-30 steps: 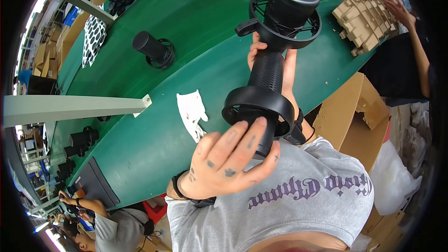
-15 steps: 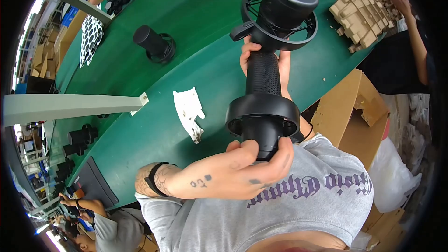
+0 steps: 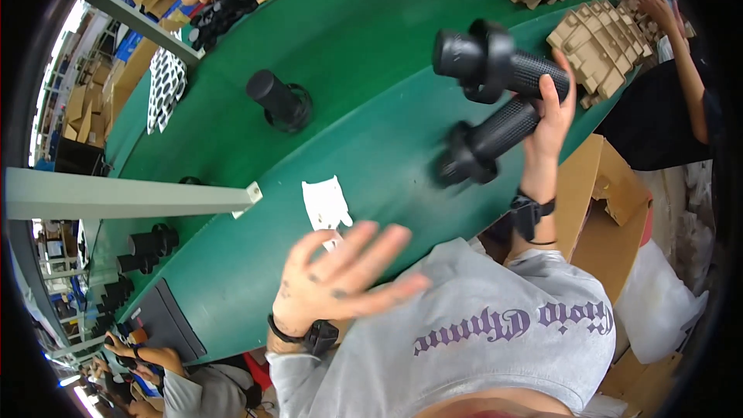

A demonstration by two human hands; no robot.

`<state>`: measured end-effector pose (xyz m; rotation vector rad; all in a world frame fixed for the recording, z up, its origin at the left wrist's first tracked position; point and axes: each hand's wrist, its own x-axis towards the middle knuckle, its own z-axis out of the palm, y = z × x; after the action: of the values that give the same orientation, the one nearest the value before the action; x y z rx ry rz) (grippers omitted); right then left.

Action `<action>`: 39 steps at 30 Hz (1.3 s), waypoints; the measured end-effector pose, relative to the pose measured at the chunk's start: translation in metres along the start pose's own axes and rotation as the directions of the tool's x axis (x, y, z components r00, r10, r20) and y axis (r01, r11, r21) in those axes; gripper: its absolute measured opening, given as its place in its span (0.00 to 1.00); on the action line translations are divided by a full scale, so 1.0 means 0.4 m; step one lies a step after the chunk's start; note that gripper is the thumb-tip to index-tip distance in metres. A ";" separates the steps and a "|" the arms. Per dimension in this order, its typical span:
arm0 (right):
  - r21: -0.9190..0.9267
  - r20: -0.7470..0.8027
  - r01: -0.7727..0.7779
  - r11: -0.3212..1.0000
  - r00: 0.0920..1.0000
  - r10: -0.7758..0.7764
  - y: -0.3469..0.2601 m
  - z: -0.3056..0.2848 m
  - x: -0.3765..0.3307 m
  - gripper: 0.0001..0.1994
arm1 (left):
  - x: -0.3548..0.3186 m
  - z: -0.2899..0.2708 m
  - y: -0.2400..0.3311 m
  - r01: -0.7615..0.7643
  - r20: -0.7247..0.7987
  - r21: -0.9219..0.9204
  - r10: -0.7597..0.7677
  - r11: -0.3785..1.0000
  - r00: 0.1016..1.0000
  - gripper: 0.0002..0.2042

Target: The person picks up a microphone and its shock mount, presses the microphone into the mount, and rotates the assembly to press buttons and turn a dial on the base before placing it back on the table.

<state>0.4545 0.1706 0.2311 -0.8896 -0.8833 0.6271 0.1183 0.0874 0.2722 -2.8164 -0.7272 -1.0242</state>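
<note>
My right hand point(image 3: 551, 124) is raised over the green bench, its fingers wrapped round the ends of two black microphones with mesh bodies and ring mounts. The upper microphone point(image 3: 495, 62) points to the left. Its lower companion point(image 3: 499, 133) angles down and left, and its far end is blurred. Apart from them, my left hand point(image 3: 329, 286) has its fingers spread and holds nothing. Just beyond its fingers lies a white glove point(image 3: 323, 197), partly hidden by that hand.
Another black microphone point(image 3: 275, 99) rests on the green belt. Brown moulded trays point(image 3: 600, 42) stand at the far right, near another person's hand point(image 3: 654, 4). A white post point(image 3: 131, 195) juts in from the left. An open cardboard box point(image 3: 600, 240) sits at right.
My left hand has let go of the black microphone's end and drawn back, fingers spread. The right hand has swung to the right with both microphones, which now point left.
</note>
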 end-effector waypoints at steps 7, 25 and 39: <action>-0.923 0.349 0.345 0.168 0.937 -0.007 -0.057 -0.071 0.145 0.33 | -0.164 0.013 -0.056 0.294 -0.044 0.051 -0.292 0.954 0.955 0.20; -0.868 0.424 0.493 -0.050 0.687 -0.590 0.002 -0.169 0.017 0.06 | -0.219 0.073 -0.034 0.545 -0.057 -0.049 -0.547 0.837 0.835 0.24; -0.451 0.863 0.750 0.484 0.504 0.024 0.298 0.651 -0.035 0.28 | -0.747 0.097 0.012 0.980 -0.405 0.201 -0.910 0.012 0.094 0.25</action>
<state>0.2113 0.3208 0.2103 -1.1273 -2.3123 0.0671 -0.0563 -0.0317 0.0572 -1.4138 -2.6323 -0.8578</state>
